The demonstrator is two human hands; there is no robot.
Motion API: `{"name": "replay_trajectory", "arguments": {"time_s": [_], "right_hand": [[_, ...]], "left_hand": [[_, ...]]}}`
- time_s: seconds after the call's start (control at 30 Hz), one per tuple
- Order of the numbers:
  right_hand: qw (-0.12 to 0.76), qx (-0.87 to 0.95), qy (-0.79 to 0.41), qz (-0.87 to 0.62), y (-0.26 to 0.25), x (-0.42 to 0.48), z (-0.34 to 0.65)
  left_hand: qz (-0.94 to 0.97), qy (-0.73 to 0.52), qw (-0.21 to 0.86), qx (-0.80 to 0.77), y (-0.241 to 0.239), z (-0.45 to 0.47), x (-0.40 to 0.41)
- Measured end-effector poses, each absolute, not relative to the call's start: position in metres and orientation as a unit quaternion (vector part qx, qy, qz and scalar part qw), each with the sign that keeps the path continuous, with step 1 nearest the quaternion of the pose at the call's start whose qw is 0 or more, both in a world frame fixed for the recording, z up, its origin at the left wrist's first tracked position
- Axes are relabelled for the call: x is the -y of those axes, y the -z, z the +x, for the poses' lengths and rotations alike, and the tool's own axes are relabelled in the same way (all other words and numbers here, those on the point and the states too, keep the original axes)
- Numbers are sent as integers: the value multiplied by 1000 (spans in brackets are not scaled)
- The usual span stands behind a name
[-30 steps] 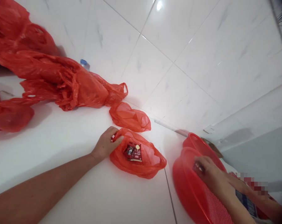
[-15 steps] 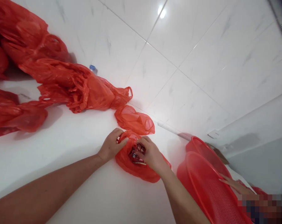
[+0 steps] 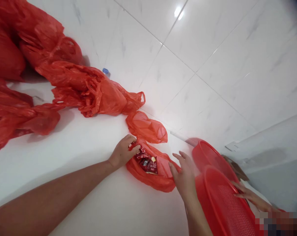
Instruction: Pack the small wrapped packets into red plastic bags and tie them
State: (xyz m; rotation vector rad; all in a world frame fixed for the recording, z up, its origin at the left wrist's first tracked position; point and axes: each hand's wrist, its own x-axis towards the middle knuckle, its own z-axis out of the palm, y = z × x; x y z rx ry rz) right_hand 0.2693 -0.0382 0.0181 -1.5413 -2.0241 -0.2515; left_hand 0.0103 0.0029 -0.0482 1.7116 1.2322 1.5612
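A red plastic bag (image 3: 150,183) lies open on the white table in front of me, its mouth spread wide. Inside it are dark red printed packets (image 3: 149,164). My left hand (image 3: 123,150) is closed on the bag's left rim, thumb on the inner side near the packets. At the bag's right end is my right hand (image 3: 185,175), fingers apart and holding nothing; whether it touches the rim I cannot tell. Just behind sits a smaller crumpled red bag (image 3: 148,127).
Several filled red plastic bags (image 3: 109,95) cover the table's left and back. A blue-capped bottle (image 3: 105,71) stands behind them. Red plastic baskets (image 3: 212,183) are on the right, with another person's hand (image 3: 251,196) beside them. White tiled wall (image 3: 212,42) closes off the back.
My right hand has left the packets and moved right to the bag's far end, its fingers opening. The bag's mouth is wider and the packets show more. My left hand keeps its hold.
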Motion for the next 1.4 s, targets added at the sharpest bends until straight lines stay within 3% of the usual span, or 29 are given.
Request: {"name": "replay_trajectory", "arguments": {"time_s": [0.1,0.2,0.37,0.63,0.83,1.0,1.4], "right_hand": [[297,712,150,-619,-3,56,288],[303,662,98,-678,13,71,292],[335,553,-86,-758,30,82,292],[593,366,-462,-550,5,74,305],[653,374,-421,-506,-18,62,308],[689,357,-517,-362,-37,54,313],[653,318,-586,-360,-13,75,278]], "left_hand": [[636,-569,246,-460,49,10,-4],[631,-566,235,-476,49,9,-5],[609,-586,225,-485,38,4,-8],[537,-665,260,-448,-34,0,0],[507,-714,280,-393,-90,4,16],[509,-730,280,-360,-117,2,26],[637,-526,390,-408,-65,22,75]]}}
